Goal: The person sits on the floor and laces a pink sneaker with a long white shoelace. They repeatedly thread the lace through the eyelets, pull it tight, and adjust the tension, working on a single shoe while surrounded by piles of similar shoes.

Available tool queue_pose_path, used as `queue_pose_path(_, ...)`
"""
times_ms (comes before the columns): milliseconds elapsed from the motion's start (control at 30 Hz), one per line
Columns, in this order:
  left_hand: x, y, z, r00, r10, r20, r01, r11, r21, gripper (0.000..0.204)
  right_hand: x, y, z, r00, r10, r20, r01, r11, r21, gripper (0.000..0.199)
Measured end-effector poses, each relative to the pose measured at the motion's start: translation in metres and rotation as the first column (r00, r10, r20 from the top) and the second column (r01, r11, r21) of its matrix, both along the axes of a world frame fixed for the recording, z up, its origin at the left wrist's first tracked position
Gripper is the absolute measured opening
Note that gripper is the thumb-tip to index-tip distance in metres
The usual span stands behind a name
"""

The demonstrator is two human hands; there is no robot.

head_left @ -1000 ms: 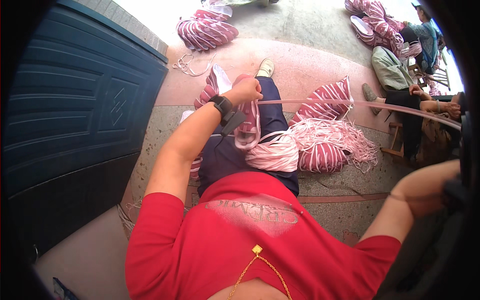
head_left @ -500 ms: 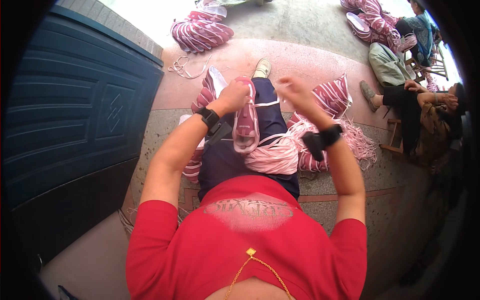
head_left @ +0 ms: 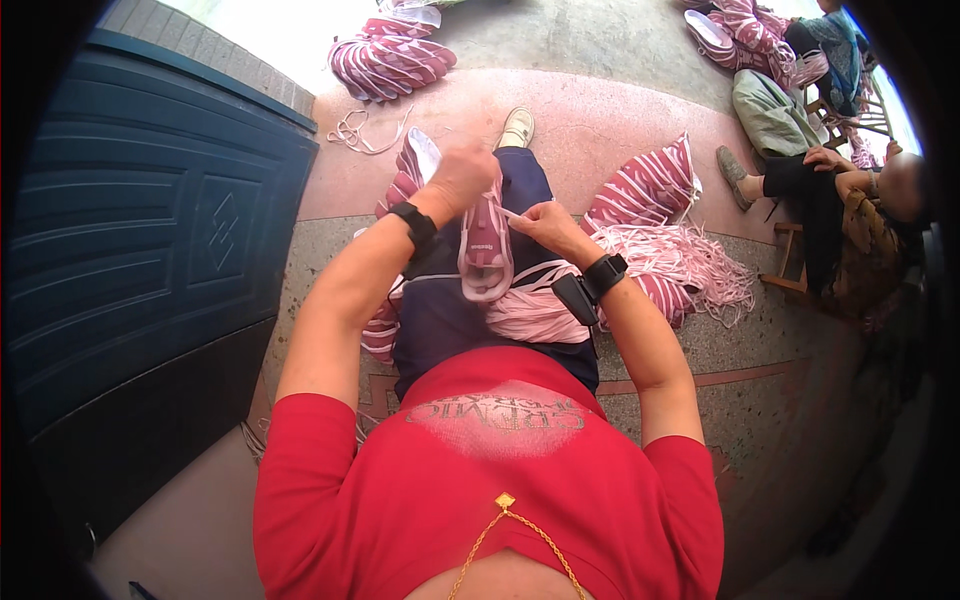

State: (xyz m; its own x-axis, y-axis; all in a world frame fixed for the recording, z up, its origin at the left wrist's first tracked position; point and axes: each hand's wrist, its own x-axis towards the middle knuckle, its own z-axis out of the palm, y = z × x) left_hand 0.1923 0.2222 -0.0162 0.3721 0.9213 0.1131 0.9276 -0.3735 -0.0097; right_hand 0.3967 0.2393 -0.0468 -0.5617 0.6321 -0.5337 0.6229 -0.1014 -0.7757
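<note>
A dusty-pink shoe upper (head_left: 483, 245) lies lengthwise over my dark trousers, its rounded opening toward me. My left hand (head_left: 463, 178), slightly blurred, is closed at the far end of the upper; its fingertips are partly hidden. Just right of the upper, my right hand (head_left: 552, 230) pinches a pale lace (head_left: 509, 213) that runs to the upper's side. Across my lap rests a bundle of pale pink laces (head_left: 530, 314), partly covered by my right wrist.
Stacked pink uppers (head_left: 645, 190) and a heap of laces (head_left: 695, 262) lie to my right. More uppers (head_left: 393, 62) sit farther off, near a loose lace (head_left: 362, 132). A blue door (head_left: 160, 200) flanks my left. Seated people (head_left: 855, 215) are at right.
My right hand has come down and left, from apart in the air to beside the upper, where it pinches the lace. My left hand has shifted slightly up the upper.
</note>
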Motion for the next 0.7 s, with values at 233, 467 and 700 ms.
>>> queue_pose_path(233,-0.011,0.0,-0.017,0.844,0.338,0.418,-0.136,0.887,-0.442,0.023,-0.018,-0.018,0.016,0.995,0.091,0.035,-0.096,0.977,0.193,0.045)
queue_pose_path(467,0.015,0.009,-0.017,0.667,0.424,0.613,0.11,0.757,-0.644,0.018,-0.031,-0.055,0.042,0.85,0.465,0.248,-0.499,0.558,0.663,0.028)
queue_pose_path(700,-0.02,-0.008,-0.013,0.857,0.366,0.362,-0.142,0.844,-0.517,0.013,0.043,-0.009,0.062,0.953,0.207,0.221,-0.29,0.836,0.466,0.035)
